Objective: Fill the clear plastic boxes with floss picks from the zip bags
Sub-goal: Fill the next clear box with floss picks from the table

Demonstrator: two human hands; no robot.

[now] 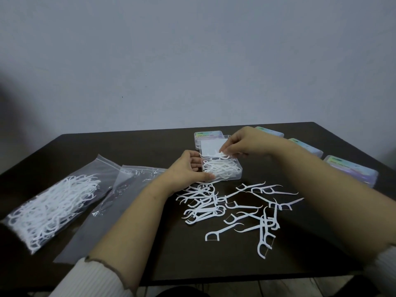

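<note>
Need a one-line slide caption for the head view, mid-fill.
Left hand steadies the open clear box while the right hand drops floss picks in.

Bare dark table (150,146) was left open behind and left of the open clear box (222,171), while passage was blocked in front by scattered floss picks (235,211), leftward by two zip bags (64,200), and rightward by closed boxes (351,170).

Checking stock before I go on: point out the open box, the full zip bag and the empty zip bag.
open box (236,175), head view, right front wall.
full zip bag (53,206), head view, middle of the picks inside.
empty zip bag (128,179), head view, upper middle.
</note>
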